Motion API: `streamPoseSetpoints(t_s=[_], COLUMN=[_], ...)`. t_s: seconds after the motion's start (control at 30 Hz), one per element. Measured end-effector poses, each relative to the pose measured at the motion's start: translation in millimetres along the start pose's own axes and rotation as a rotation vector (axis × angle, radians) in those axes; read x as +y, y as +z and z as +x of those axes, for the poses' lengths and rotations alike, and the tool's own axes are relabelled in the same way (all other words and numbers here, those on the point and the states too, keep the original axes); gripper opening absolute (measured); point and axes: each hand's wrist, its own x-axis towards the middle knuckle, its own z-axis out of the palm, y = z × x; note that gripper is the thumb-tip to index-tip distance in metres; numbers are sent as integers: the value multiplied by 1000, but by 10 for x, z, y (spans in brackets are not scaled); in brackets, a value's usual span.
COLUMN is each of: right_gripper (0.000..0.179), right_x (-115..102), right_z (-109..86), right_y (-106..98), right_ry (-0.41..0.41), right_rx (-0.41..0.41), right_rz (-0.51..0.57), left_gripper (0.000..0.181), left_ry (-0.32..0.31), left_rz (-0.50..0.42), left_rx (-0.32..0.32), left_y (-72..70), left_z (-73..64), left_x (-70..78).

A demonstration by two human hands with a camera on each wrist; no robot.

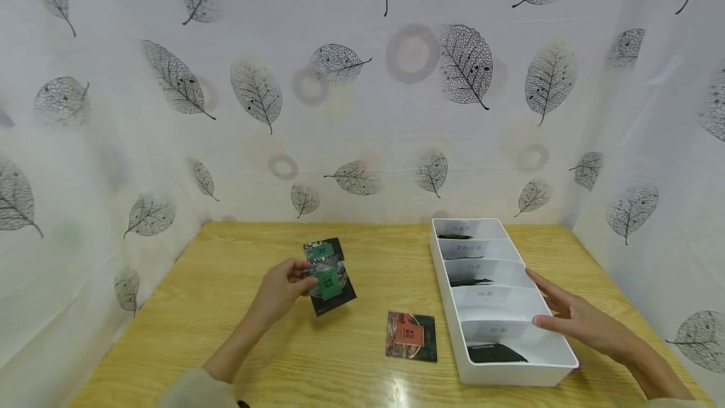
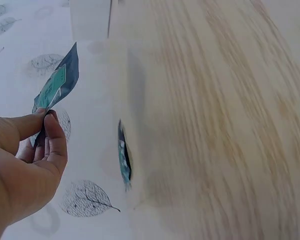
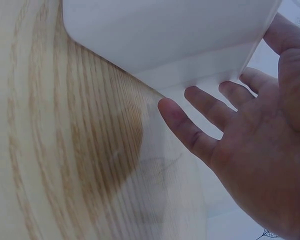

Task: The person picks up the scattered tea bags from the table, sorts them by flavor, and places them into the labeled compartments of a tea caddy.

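Observation:
My left hand (image 1: 281, 289) pinches a dark tea sachet with a green label (image 1: 330, 283) between thumb and fingers. In the left wrist view this held sachet (image 2: 57, 85) is tilted up, above the table. Just behind it, a second green-labelled sachet (image 1: 321, 250) lies on the table, partly covered in the head view. My right hand (image 1: 586, 323) is at the right side of a white divided box (image 1: 444, 307), thumb and a finger at its rim. Its fingers spread along the box's outer wall (image 3: 165, 45) in the right wrist view.
A red-labelled sachet (image 1: 411, 336) lies flat just left of the box. Dark sachets (image 1: 494, 352) sit in several compartments, whose dividers carry printed characters. A leaf-patterned curtain (image 1: 385, 112) borders the wooden table (image 1: 226, 282) at the back and sides.

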Motion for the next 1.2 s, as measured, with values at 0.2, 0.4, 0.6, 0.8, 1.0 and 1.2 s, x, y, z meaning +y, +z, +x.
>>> streamPoseSetpoints(t_s=[0.2, 0.4, 0.6, 0.8, 1.0, 1.2], right_gripper=[80, 79, 79, 80, 80, 80], right_x=[-12, -10, -16, 7, 16, 5], right_z=[-2, 7, 6, -7, -8, 2], right_y=[-10, -14, -12, -11, -9, -14], right_ry=[8, 7, 17, 12, 18, 21], right_rx=[-13, -18, -18, -18, -18, -9], right_rz=[17, 41, 49, 49, 48, 29], left_gripper=[28, 26, 22, 22, 20, 13], left_ry=[29, 32, 49, 67, 102, 195], left_rz=[-93, -143, -162, -161, -176, -152], left_rx=[-23, -29, -21, -36, -54, -82], left_y=[95, 167, 227, 311, 467, 675], left_z=[-13, -27, -17, 16, 74, 89], left_x=[161, 273, 304, 365, 497, 701])
